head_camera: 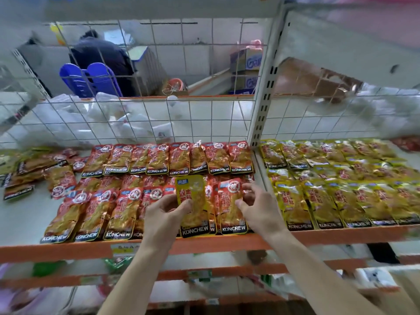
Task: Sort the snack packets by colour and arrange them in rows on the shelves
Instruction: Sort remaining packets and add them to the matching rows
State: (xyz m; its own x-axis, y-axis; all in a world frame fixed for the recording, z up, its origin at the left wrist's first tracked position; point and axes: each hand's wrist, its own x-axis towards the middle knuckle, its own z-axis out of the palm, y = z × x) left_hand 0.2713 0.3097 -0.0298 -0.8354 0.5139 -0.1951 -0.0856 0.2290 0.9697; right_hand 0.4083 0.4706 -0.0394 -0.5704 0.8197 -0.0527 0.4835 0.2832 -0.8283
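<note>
Head view, looking down on a shop shelf (pixel 68 248) with an orange front lip, split into two bays by a white upright post (pixel 263 105). The left bay carries red packets (pixel 159 159) lying flat in three overlapping rows, brand labels toward the viewer. The right bay carries yellow packets (pixel 341 201) in three rows the same way, so each colour has its own bay.

The left hand (pixel 166 212) grasps a single yellow packet (pixel 195 201) by its left edge, thumb on top, held above the red rows near the front lip. It is the wrong colour for this bay, so it probably belongs in the bay on the right. The right hand (pixel 256 203) pinches the right edge of one red packet (pixel 230 208) just beside the yellow one, seemingly to seat it at the right end of the front row.

Counts:
- Two hands, with one packet in each.
- The back red row has eight packets.
- The middle red row is mostly overlapped and cannot be counted.
- The front red row shows four packets to the left of the hands, with more hidden under them.
- The front yellow row shows about five before blur sets in, so the yellow total cannot be told.

A loose heap (pixel 45 176) of red and brownish packets lies unsorted at the far left of the shelf, too jumbled to count. White plastic bags (pixel 136 126) sit behind the wire mesh (pixel 193 119) at the back.
</note>
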